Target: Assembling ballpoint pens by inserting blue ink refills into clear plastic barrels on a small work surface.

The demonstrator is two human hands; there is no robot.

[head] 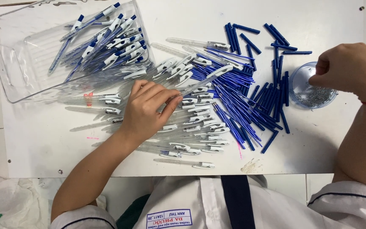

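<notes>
My left hand (149,108) lies palm down on a heap of clear pen barrels with white clips (193,116), fingertips touching one of them. My right hand (348,68) hovers over a small round clear tub (294,82) holding several tiny metal springs (314,96), fingers pinched together at the tub's rim; whether they hold a spring I cannot tell. Between the hands lies a pile of thin blue ink refills (229,97) and several dark blue end plugs (272,95).
A clear plastic tray (13,63) at the upper left holds several assembled blue-and-white pens (106,40). Everything rests on a white board (43,140) on the table. A crumpled plastic bag (5,203) sits at the lower left.
</notes>
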